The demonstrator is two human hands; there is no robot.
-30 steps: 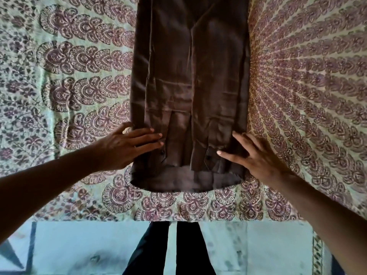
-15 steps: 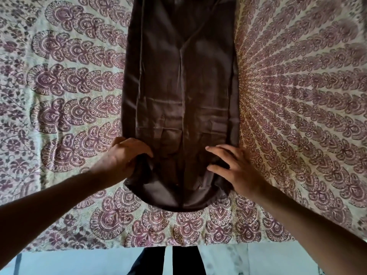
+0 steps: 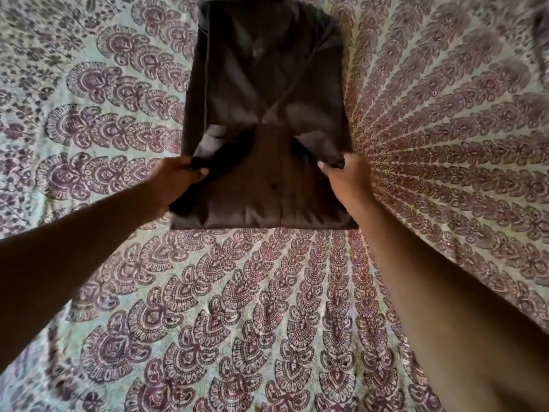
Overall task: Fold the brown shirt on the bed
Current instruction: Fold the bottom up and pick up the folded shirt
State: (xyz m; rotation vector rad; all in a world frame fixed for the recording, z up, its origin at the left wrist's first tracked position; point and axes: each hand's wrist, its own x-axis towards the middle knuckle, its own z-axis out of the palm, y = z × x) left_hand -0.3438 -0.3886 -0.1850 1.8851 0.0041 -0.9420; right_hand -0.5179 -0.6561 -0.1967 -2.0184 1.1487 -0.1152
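Gripping brown shirt (image 3: 267, 84) hem corners | left hand (image 3: 175, 181), right hand (image 3: 346, 176) both clenched | bedspread (image 3: 267, 307) beneath

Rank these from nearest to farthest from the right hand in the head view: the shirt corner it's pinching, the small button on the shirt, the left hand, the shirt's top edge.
1. The shirt corner, pinched in the right hand.
2. The button, just left, mid-shirt.
3. The left hand, across at the brown shirt's left edge.
4. The top edge, farthest up the bed.

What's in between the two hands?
In the head view, only the brown shirt: its raised lower part stretches from the left hand to the right hand, each gripping a corner. Patterned bedspread lies around it.
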